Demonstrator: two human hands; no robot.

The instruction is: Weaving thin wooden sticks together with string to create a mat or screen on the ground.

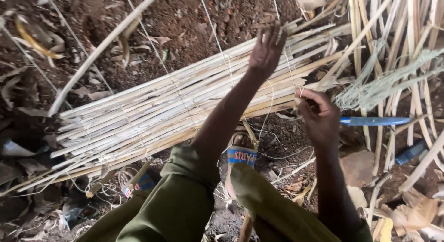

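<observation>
A mat of pale dry stalks [152,112], tied with thin string, lies slantwise on the dirt in front of me. My left hand [267,49] reaches out over its far right part, fingers apart, palm down on the stalks, holding nothing. My right hand [320,116] is at the mat's near right end, fingers curled and pinching a thin string [266,117] that trails down toward my foot. A blue-handled tool [375,121] sticks out to the right from behind that hand; whether the hand grips it cannot be told.
Loose stalks [407,48] pile up at the right with a tangle of pale green twine [370,91]. A long stick [99,50] leans across the upper left. My sandalled foot [241,155] and green trouser legs [185,200] are below. Dry leaves litter the soil.
</observation>
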